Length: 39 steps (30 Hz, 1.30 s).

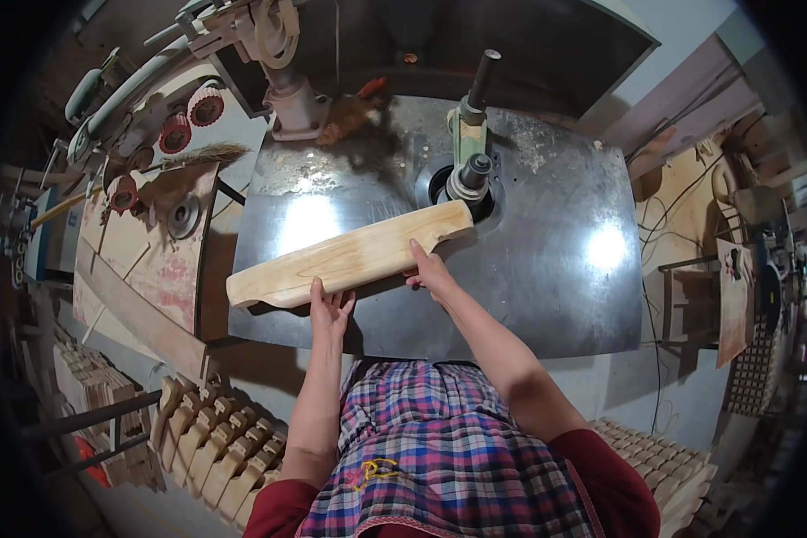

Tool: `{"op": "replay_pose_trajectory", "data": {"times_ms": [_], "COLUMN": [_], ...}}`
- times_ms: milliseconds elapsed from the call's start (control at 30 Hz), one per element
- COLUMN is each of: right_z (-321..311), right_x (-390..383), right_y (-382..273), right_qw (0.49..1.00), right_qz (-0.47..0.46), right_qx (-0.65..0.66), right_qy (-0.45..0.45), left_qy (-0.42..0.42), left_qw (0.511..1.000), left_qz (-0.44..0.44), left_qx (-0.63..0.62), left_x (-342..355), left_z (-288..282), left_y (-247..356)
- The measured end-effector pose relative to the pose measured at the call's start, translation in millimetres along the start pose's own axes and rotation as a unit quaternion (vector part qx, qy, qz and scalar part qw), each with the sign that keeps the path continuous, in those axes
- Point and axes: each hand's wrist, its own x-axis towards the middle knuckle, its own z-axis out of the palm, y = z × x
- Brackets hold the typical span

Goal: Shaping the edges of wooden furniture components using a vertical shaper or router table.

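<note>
A long pale wooden piece point(354, 247), notched near both lower corners, is held at a slant above a steel machine table point(565, 296). My left hand point(329, 307) grips its lower edge left of the middle, thumb on the face. My right hand point(423, 267) grips the lower edge near its right end. The piece's right end is just in front of a vertical spindle point(475, 164) set in a round opening in the table, with a green bracket point(466, 134) behind it; whether they touch I cannot tell.
A cast machine arm point(291, 103) stands at the back left, near brown debris. On a left side bench point(134, 278) lie red cutter heads point(172, 133), a brush and a metal disc point(182, 215). Stacked shaped wooden parts point(215, 430) sit at lower left and right. Cables hang on the right.
</note>
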Motion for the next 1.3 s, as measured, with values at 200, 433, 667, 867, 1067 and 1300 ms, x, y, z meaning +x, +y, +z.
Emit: {"op": "replay_pose_trajectory", "data": {"times_ms": [200,433,667,867,1067,1300], "right_z": [14.9,17.7,4.9,25.4,66.5,144.7], "right_x": [21.2,41.4,52.2,-35.9,-132.0,-203.4], "right_y": [-9.1,-24.5,-11.8,23.6,34.2,43.7], "right_qw": [1.0,0.998,0.957,0.963,0.862,0.642], "right_qz": [0.007,0.025,0.194,0.133,0.038,-0.343], "right_qx": [-0.022,-0.048,0.115,-0.141,-0.345,-0.452], "right_qy": [0.013,0.009,-0.179,-0.187,-0.37,-0.515], "left_qy": [0.012,-0.008,-0.024,0.055,0.117,0.168], "left_qw": [1.0,1.0,0.943,0.927,0.908,0.852], "left_qz": [-0.003,-0.01,0.069,0.174,0.231,0.331], "left_qx": [0.004,-0.018,-0.324,-0.327,-0.329,-0.37], "left_x": [7.4,20.9,34.0,-58.4,-134.4,-236.9], "left_z": [1.7,10.6,-14.4,-102.2,-150.6,-215.2], "left_y": [12.5,11.4,-9.4,-19.5,-20.3,-51.2]}}
